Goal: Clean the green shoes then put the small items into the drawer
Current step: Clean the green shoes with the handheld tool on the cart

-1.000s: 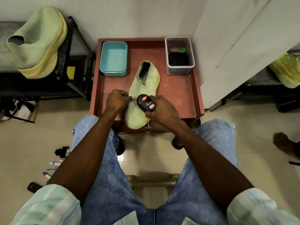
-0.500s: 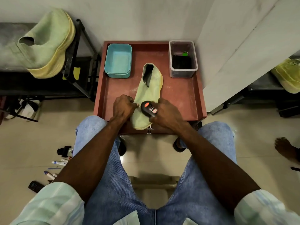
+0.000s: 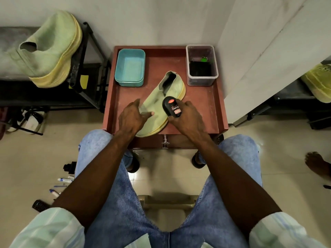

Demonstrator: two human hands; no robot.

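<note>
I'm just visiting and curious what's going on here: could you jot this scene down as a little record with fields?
Surface: red tray table
Shoe: green shoe lying on the table
Left hand: resting on the shoe's toe
Right hand: grips a black applicator bottle against the shoe
Containers: teal tub, clear box
Drawer: handle below, closed

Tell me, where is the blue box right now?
In the head view the blue box sits at the far left corner of the red tray table, just left of the green shoe, opposite the clear container.
</note>
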